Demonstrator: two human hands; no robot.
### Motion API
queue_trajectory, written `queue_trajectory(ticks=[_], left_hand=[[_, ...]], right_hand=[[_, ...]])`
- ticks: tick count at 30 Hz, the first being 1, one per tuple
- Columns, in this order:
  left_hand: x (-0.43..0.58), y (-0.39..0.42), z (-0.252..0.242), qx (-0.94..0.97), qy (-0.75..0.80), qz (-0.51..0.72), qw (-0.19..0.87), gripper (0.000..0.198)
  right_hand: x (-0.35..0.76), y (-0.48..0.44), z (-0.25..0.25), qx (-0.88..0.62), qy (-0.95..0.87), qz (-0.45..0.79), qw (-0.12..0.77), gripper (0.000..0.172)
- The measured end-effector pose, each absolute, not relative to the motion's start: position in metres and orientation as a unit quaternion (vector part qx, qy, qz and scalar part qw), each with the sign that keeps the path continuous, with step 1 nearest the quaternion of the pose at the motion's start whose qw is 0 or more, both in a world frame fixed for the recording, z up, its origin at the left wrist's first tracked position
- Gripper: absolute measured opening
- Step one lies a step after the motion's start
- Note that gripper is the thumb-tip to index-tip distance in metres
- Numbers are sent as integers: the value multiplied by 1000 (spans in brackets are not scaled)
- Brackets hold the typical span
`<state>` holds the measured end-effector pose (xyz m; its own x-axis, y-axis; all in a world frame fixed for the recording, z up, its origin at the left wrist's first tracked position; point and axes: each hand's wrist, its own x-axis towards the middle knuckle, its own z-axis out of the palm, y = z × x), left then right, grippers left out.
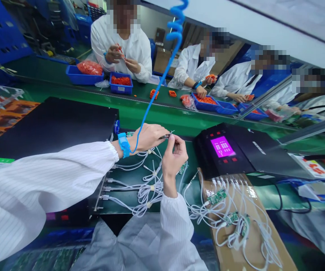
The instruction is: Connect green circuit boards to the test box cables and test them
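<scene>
My left hand point(149, 137), with a blue wrist strap point(123, 145) and coiled blue cord point(158, 84), reaches in over the green bench. Its fingertips meet those of my right hand point(175, 152), which is closed in a pinch. Between them is a small, thin dark-and-silvery piece point(166, 136); its kind is too small to make out. Behind my left wrist shows part of a green circuit board point(130, 133). Another circuit board point(183, 168) is partly hidden beside my right hand. Bundled white cables point(151, 188) lie below my hands.
A black tester point(221, 150) with a lit pink screen stands at right. White cables and circuit boards point(216, 196) lie on cardboard point(252, 241). A large black box point(52, 128) is at left. Across the bench, several people in white coats handle orange parts beside blue bins point(121, 88).
</scene>
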<state>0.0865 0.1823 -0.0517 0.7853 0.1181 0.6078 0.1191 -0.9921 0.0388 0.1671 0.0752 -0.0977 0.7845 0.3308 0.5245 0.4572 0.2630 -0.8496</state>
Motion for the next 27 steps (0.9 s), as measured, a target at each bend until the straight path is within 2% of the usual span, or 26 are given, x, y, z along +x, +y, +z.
queue_trajectory(ticks=[6, 14, 20, 24, 27], left_hand=[[88, 179, -52, -939, -83, -334, -31, 19], [88, 177, -49, -954, -54, -294, 22, 16], [90, 173, -52, -956, -54, -286, 22, 16], [90, 174, -55, -950, -57, -306, -3, 17], [88, 178, -54, -942, -65, -323, -63, 17]], right_hand=[[164, 76, -103, -554, -304, -46, 774, 21], [164, 75, -110, -560, -313, -96, 761, 20], [157, 77, -109, -588, -287, -107, 748, 24], [155, 80, -108, -615, -272, -97, 734, 29], [156, 77, -101, -617, -296, -89, 723, 28]])
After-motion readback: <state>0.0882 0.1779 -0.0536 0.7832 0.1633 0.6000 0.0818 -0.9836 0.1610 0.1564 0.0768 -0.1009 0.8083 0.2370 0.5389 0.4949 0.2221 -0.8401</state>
